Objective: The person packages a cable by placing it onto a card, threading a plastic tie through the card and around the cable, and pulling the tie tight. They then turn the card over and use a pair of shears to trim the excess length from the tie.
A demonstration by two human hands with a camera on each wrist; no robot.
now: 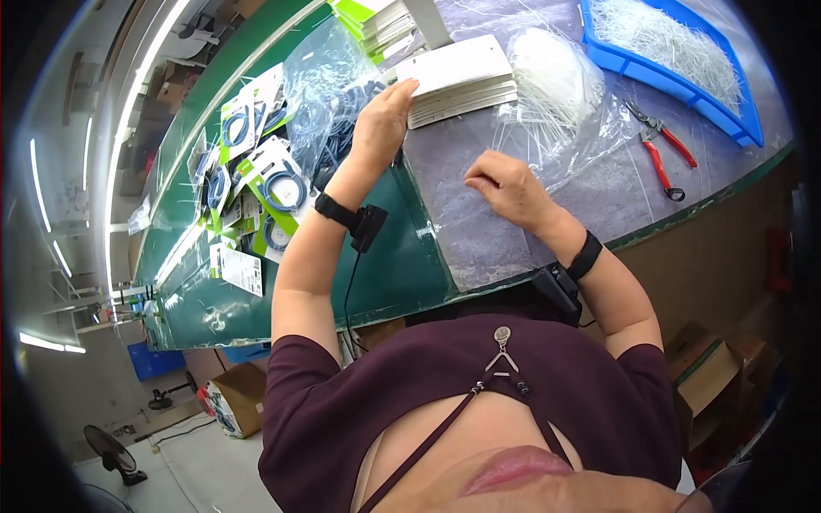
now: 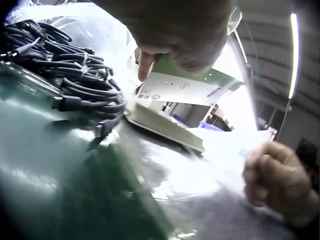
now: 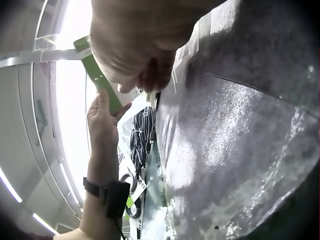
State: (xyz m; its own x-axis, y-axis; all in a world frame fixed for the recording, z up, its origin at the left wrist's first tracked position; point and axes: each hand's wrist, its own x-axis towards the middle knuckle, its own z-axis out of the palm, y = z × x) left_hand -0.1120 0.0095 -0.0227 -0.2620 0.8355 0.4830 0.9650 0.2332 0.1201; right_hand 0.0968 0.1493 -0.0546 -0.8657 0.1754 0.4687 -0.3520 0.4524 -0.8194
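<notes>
My left hand (image 1: 382, 124) pinches the near left edge of a packaging card (image 1: 453, 64), white on the side facing up. In the left wrist view the card's underside (image 2: 187, 87) is green and white with small print, tilted above a stack of cards (image 2: 162, 125). That same stack (image 1: 462, 104) lies below it in the head view. My right hand (image 1: 513, 188) is raised over the grey mat (image 1: 466, 244) with its fingers loosely curled; nothing shows in them. Left of my left hand lies a clear bag (image 1: 329, 73) of dark coiled cables (image 2: 85, 75).
Carded blue cables (image 1: 278, 184) are heaped on the green table (image 1: 385, 256) at left. A bag of clear plastic strips (image 1: 547, 77) lies right of the stack. Red-handled cutters (image 1: 657, 150) lie near a blue tray (image 1: 676, 85) of clear strips. More green cards (image 1: 380, 30) stand behind.
</notes>
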